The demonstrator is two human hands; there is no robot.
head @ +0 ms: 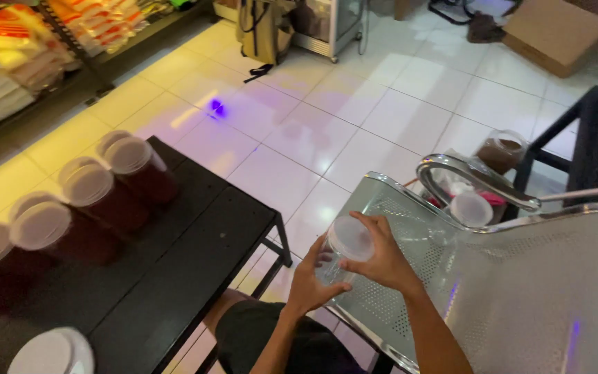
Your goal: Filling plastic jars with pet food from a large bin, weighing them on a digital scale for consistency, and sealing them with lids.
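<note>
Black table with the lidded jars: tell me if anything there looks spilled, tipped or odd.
Nothing spilled on the black slatted table. The dark-filled clear plastic jars with white lids stand upright in a row. The left hand and right hand hold an empty clear jar.

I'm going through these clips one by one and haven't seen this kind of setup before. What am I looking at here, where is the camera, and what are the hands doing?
There is no machine here. The single picture comes from a camera on a person's head, looking down at their own bare hands. The left hand grips a clear plastic jar from the side, and the right hand rests on its pale lid. The person sits on a perforated metal bench. To the left, a black table carries a row of lidded jars of dark red contents. A loose lid lies by the bench armrest, and an open jar of brown contents stands beyond on the tiled floor.
</note>
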